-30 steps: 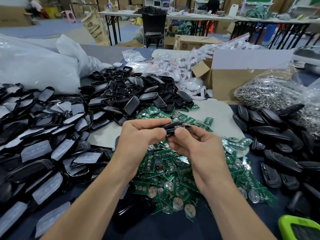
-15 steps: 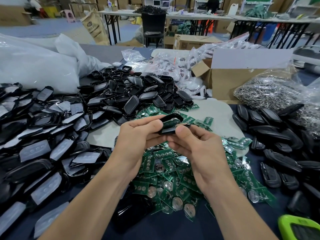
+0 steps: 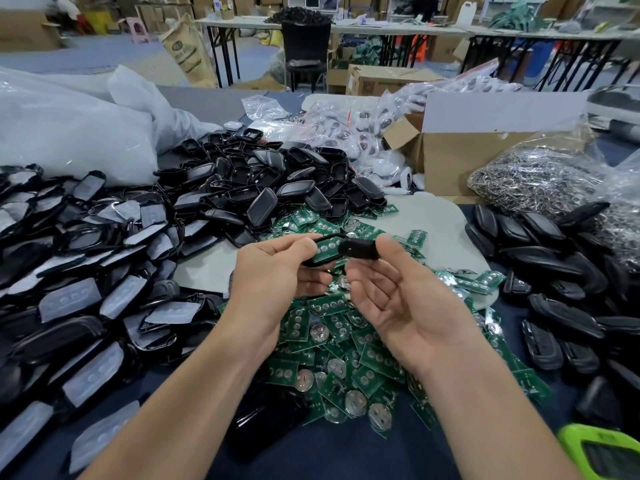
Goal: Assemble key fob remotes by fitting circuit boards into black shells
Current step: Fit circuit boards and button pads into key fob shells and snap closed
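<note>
Above the middle of the worktop (image 3: 346, 455), a black shell (image 3: 311, 261) with a green circuit board (image 3: 326, 248) seated in it is pinched by the left hand (image 3: 277, 271), thumb on top and fingers curled beneath. Its right end is covered by a second black piece (image 3: 358, 249), which is pinched between the thumb and fingertips of the palm-up right hand (image 3: 401, 299). Whether this piece is a cover cannot be told. Below, a pile of loose boards (image 3: 346, 341) is partly hidden by both forearms. A green device (image 3: 602, 452) is cut off at the near right corner.
</note>
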### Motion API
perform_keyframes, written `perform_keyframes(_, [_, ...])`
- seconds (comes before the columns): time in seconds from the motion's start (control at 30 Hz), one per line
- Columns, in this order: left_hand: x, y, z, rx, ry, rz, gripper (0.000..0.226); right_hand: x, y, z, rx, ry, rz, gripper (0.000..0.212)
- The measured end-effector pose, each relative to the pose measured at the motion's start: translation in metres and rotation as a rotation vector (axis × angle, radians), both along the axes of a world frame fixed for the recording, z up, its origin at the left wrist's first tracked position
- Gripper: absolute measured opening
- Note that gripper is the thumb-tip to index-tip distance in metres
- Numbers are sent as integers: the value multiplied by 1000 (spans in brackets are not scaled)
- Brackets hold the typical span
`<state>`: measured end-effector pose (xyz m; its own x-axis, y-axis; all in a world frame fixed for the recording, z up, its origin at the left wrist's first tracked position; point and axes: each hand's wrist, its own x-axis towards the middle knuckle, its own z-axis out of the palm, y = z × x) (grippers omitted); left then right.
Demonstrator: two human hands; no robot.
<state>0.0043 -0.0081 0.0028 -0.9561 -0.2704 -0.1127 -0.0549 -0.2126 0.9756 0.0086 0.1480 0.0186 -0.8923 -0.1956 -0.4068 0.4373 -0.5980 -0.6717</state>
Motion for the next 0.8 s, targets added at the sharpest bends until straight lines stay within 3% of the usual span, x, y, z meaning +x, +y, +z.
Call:
perform_keyframes(0.2, [1,0,-1,-15,3,-12,21,-1,0,-1,-32,-62,-37,41])
perform_keyframes(0.53, [-2,-2,-1,91,-17,-25,17,-3,8,-6,-57,76,-12,25])
perform_keyframes(0.6, [-3,-3,-1,140,-33,-23,15,-3,11,-5,-24,127,10,16])
perform_keyframes(0.7, [-4,-5,-1,214,-46,-25,16,-2,12,-5,75,188,34,37])
perform_keyframes(0.8, [-5,-6,-1,247,-51,-34,12,-2,10,-7,275,206,-15,40])
